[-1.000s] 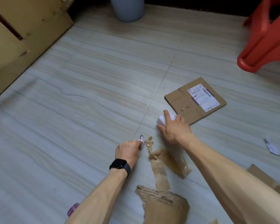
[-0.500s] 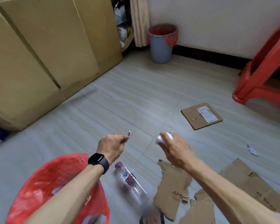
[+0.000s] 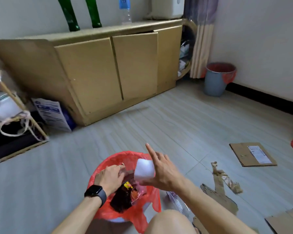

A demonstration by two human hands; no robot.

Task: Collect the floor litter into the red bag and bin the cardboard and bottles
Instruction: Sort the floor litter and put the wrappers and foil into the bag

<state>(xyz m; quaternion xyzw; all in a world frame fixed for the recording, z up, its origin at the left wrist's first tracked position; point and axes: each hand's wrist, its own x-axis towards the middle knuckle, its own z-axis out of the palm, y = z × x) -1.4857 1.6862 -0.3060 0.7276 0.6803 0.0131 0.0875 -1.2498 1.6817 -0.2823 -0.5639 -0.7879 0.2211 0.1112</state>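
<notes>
My left hand (image 3: 109, 178) pinches a small scrap (image 3: 122, 164) inside the red bag (image 3: 108, 159); my right hand (image 3: 164, 173) grips a white block (image 3: 144, 169) just above its rim, so I fear it drops outside.

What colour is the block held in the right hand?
The block is white; head view.

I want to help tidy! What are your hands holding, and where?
The right hand grips the white block by its right side; the left hand pinches a tiny scrap over the red bag.
</notes>
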